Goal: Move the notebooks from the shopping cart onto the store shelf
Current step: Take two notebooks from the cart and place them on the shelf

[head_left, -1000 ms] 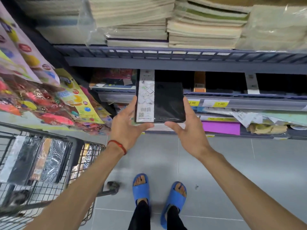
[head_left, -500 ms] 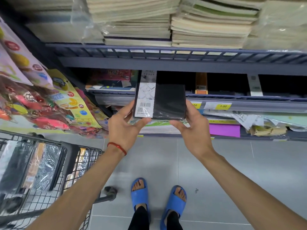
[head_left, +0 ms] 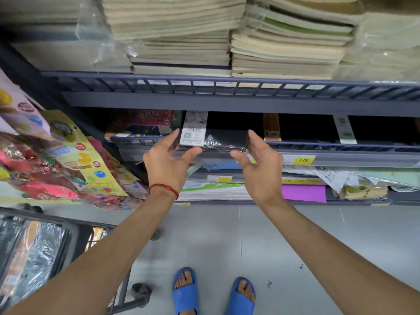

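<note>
- Notebook (head_left: 227, 137), black, film-wrapped, with a white barcode band, sits partly inside the opening of the middle shelf (head_left: 318, 145), its near edge over the front rail.
- The left hand (head_left: 168, 164) and right hand (head_left: 259, 169) are apart, each clamped on one side of it, with fingers along the short edges and thumbs under the near edge.
- The glossy film looks slippery, so letting go before the notebook lies flat could tip it off the rail and onto the floor.
- Its far edge could catch on the upper shelf (head_left: 227, 103) or on stock behind, leaving it crooked.
- More wrapped notebooks lie in the shopping cart (head_left: 77, 226) at lower left.
</note>
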A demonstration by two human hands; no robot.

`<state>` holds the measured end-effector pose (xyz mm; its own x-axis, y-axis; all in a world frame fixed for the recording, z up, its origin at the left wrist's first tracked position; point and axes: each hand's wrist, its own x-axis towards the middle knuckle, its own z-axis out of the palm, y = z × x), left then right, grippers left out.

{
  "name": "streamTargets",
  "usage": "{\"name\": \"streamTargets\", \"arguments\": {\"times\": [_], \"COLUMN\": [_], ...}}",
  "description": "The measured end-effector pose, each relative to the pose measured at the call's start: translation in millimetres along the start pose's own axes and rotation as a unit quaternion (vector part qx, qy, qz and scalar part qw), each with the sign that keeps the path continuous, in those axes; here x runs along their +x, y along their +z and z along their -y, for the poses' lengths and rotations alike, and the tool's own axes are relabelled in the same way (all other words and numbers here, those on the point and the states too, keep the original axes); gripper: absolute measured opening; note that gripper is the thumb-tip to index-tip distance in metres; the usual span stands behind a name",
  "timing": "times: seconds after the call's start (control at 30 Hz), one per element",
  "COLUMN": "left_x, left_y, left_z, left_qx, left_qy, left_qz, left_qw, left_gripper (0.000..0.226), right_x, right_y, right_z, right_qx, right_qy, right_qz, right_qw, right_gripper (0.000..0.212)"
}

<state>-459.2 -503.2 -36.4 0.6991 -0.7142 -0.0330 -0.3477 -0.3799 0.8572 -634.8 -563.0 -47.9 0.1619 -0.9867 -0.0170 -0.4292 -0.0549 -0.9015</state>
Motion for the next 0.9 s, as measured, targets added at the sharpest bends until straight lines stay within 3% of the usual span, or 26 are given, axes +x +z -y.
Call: {"name": "streamTargets", "arguments": {"times": [0.33,0.5,0.7,0.8,0.9], "left_x": [7,0,-23,-43,-63], "left_y": [8,8,-13,-40,-76], "left_z": [1,8,18,13,4], "left_qx": [0.088,0.089,0.111,0.186,0.289], "left_qy": [-0.011,0.023,0.092,0.156,0.229], "left_qz": [-0.011,0.004,0.041,0.093,0.129], "left_qw": [0.996,0.996,0.989,0.966,0.921], "left_gripper": [0.072,0.069,0.057,0.051,0.046], "right_x": [11,7,-38,-71,-101], "right_y": [-4,-5,-11,-15,-21], "right_z": [14,14,21,37,59], "right_qx": [-0.225,-0.231,-0.268,-0.315,-0.364], "right_qy": [-0.036,-0.036,-0.050,-0.054,-0.066], "right_qz": [-0.004,0.017,-0.011,0.000,0.006], "right_qw": [0.974,0.972,0.962,0.948,0.929], "right_gripper": [0.064,0.062,0.038,0.033,0.032]}}
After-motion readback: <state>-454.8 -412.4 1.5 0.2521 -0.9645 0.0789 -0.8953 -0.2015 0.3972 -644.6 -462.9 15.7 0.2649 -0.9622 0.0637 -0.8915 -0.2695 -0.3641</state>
